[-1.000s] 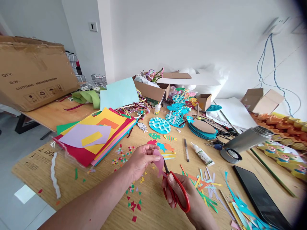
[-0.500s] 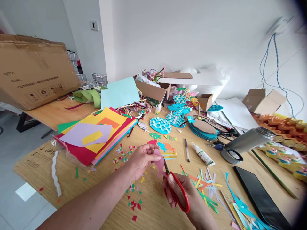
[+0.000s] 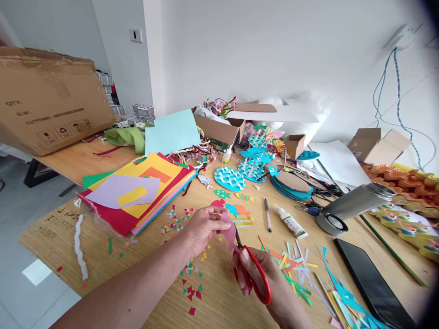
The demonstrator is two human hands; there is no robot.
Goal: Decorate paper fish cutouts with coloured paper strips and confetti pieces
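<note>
My left hand [image 3: 206, 230] pinches a small piece of pink paper [image 3: 228, 232] between thumb and fingers. Red-handled scissors [image 3: 259, 277] are gripped in my right hand [image 3: 265, 274], their dark blades at the right edge of the pink paper. Just beyond my hands lie paper fish: a red one, a blue one [image 3: 232, 209] and an orange one [image 3: 243, 210]. Farther back are a green fish [image 3: 222, 194] and a striped fish [image 3: 244, 197]. Several yellow and blue paper strips [image 3: 244, 222] lie right behind the scissors. Small coloured paper bits [image 3: 192, 292] are scattered below my left forearm.
A stack of coloured paper [image 3: 137, 192] lies at left. On the right are a pen [image 3: 267, 214], a glue bottle [image 3: 291, 222], loose paper strips [image 3: 295, 265], a metal flask [image 3: 358, 203] and a black phone [image 3: 372, 281]. Behind stand a blue wavy disc [image 3: 229, 178] and cardboard boxes [image 3: 219, 128].
Hardly anything differs. Both hands keep the same hold, and the pink paper has tilted very slightly at the scissor blades.
</note>
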